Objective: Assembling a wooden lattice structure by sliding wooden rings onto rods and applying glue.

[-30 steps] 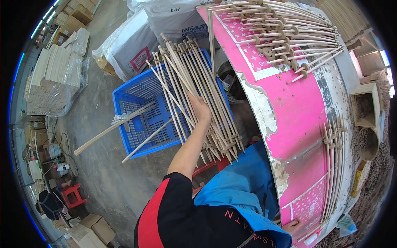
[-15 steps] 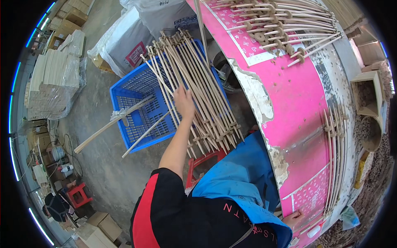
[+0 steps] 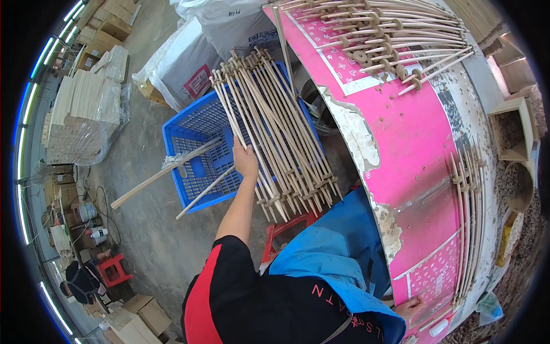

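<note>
Left hand: our left hand [image 3: 245, 161] lies flat, fingers spread narrow, pressed on the left flank of the bundle of wooden rods [image 3: 274, 132] — laid on it, not closed round any rod.

Right hand: our right hand [image 3: 410, 309] shows only at 5 o'clock, fingertips resting on the pink table [image 3: 412, 143] near its lower rim; whether it grips anything we cannot tell.

Bundle: the rods rest across the right part of the blue plastic crate [image 3: 195, 143], their long axis running from 11 o'clock down to 5 o'clock, cross-pegged ends overhanging the crate at both ends.

Key relation: the bundle lies just to the right of the left hand, touching it, and well apart from the right hand — the left is plainly the nearer.

Loose rods: two single sticks [image 3: 166, 172] slant out of the crate toward 8 o'clock, clear of the hand.

Edges: the table's worn, chipped edge [image 3: 361, 155] stands close along the bundle's right side; a red stool [image 3: 286, 232] sits under the rods' near ends.

Open room: bare concrete floor [image 3: 143, 229] spreads toward 7 o'clock; white sacks [image 3: 189, 63] close off 12 o'clock.

On the table: more pegged rods [image 3: 389, 34] piled at 1 o'clock, another row [image 3: 470, 218] along the rim at 4 o'clock.
</note>
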`<state>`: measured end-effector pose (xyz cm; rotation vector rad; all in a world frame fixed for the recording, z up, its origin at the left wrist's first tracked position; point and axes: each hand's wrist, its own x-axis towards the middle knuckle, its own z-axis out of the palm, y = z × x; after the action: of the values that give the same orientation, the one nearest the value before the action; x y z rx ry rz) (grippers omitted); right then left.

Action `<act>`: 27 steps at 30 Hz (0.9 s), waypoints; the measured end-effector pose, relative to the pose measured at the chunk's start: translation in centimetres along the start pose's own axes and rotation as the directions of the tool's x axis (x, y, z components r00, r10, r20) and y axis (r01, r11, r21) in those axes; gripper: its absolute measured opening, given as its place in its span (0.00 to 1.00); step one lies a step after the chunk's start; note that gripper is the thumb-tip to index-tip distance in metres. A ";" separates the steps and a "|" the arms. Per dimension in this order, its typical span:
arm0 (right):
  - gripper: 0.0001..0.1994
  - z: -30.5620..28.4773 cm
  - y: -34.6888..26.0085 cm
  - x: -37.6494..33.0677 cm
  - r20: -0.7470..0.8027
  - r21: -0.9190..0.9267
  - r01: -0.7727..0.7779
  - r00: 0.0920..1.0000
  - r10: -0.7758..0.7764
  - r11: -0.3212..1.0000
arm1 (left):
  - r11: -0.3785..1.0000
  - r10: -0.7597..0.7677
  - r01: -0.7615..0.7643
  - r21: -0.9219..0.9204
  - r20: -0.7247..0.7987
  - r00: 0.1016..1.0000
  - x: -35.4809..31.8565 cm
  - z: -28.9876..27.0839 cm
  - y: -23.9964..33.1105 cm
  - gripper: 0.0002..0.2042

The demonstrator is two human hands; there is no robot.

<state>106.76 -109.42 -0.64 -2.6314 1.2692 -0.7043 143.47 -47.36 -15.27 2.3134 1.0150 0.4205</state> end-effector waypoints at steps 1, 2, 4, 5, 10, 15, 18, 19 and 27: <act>0.12 0.0 0.0 0.0 -0.003 -0.032 -0.006 1.000 0.006 0.999 | 0.994 -0.011 0.010 -0.105 -0.002 1.000 -0.2 -0.4 -0.1 0.30; 0.12 0.0 0.1 0.0 0.005 -0.033 -0.022 1.000 0.022 0.999 | 0.996 -0.017 0.017 -0.085 -0.001 1.000 -0.4 -0.8 -0.2 0.30; 0.12 -0.1 0.2 0.0 0.009 -0.034 -0.037 0.999 0.037 0.999 | 0.998 0.023 -0.022 -0.062 0.013 1.000 -0.8 -1.4 0.1 0.30; 0.12 -0.1 0.2 0.0 0.003 -0.049 -0.033 0.999 0.033 0.998 | 0.997 0.022 -0.023 -0.074 -0.004 1.000 -1.0 -1.3 0.3 0.29; 0.13 0.3 0.0 0.1 -0.014 -0.084 -0.067 0.998 0.066 0.994 | 0.996 0.086 -0.085 -0.026 0.035 0.996 -0.2 1.7 -0.9 0.28; 0.11 0.8 -1.7 -1.0 0.029 0.208 -0.086 0.996 0.081 0.974 | 0.999 0.039 -0.044 0.015 0.238 0.971 2.8 4.4 -5.1 0.17; 0.05 0.4 -3.4 -1.0 -0.100 0.101 -0.013 0.995 0.023 0.995 | 0.989 0.147 -0.133 -0.068 0.282 0.948 3.2 2.9 -0.9 0.20; 0.04 -0.3 -3.9 -1.0 -0.101 0.093 -0.092 0.990 0.101 0.991 | 0.973 0.209 -0.192 -0.128 0.132 0.969 2.5 1.9 2.3 0.21; 0.06 -2.2 -7.2 0.3 -0.158 0.216 -0.089 0.980 0.124 0.972 | 0.317 0.898 -0.526 -0.789 0.071 0.434 -17.5 -5.3 31.2 0.10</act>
<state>110.97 -104.89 3.66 -2.3600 1.2899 -1.0031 146.99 -75.49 7.09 1.8430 -0.5668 0.3846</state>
